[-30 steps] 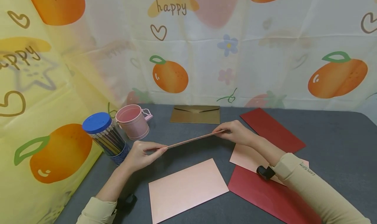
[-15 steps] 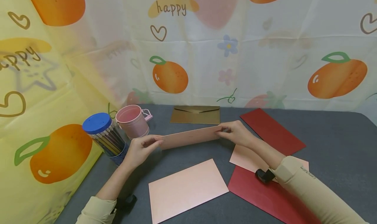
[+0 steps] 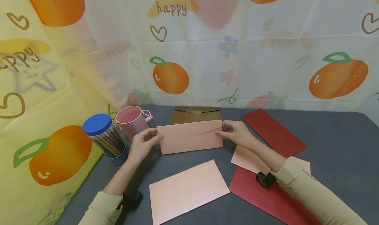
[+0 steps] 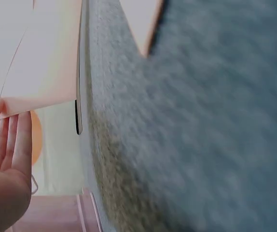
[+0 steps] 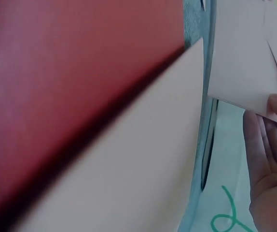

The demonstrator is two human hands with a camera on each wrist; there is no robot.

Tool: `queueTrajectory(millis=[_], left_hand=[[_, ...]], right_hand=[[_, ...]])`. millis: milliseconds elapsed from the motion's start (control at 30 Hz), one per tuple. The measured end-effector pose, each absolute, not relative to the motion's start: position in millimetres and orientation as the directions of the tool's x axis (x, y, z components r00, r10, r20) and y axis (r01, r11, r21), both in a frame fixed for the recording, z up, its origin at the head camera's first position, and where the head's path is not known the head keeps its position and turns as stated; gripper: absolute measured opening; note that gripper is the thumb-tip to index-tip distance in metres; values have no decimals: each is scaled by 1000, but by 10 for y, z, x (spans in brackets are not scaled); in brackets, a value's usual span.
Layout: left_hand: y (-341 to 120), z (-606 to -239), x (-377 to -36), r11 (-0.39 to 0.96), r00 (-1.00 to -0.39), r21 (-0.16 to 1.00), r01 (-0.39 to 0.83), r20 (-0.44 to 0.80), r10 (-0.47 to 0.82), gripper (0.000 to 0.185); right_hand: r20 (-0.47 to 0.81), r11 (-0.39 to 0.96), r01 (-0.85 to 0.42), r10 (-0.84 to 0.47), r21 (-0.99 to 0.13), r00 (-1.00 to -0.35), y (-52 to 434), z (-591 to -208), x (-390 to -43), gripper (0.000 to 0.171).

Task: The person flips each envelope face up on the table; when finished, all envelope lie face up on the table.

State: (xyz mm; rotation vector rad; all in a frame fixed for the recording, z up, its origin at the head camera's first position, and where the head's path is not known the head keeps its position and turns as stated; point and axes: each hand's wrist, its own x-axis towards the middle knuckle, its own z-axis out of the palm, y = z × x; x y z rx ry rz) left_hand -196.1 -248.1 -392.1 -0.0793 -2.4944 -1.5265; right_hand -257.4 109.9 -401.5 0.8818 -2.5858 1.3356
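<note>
Between my two hands a pale pink envelope [image 3: 189, 140] is held up off the table, its broad side facing me. My left hand [image 3: 142, 145] pinches its left end between thumb and fingers. At the opposite end, my right hand [image 3: 239, 133] pinches it the same way. A flap line shows on the envelope [image 4: 44, 63] in the left wrist view, and a flap edge shows on it in the right wrist view, where the thumb of my right hand [image 5: 273, 159] presses its corner. Below it on the table lies another pale pink envelope [image 3: 189, 192].
A gold envelope [image 3: 196, 113] lies at the back, partly covered by the held one. Two red envelopes [image 3: 273, 133] and a further pink one [image 3: 247, 159] lie at right, under my right forearm. A pink cup [image 3: 133, 121] and a blue-lidded pencil tub [image 3: 108, 137] stand at left.
The held envelope has tilted from edge-on to showing its broad face. My left hand has risen slightly, bringing the envelope closer to level; my right hand has barely moved.
</note>
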Motion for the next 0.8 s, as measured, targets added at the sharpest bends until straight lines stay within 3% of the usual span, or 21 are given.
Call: queueTrajectory(millis=[300,800], left_hand=[[-2392,-3942,-2091,386,-974,920,68,145,-173,37],[-2326,-4014,-2203,465,-965,885,-2,120,-232,38]], right_hand=[[141,439,-284,-330,-852,-933,1073,-4032,-2555,19],[1,459,-125,-260,-879,-965,1023,-4085,-2556,32]])
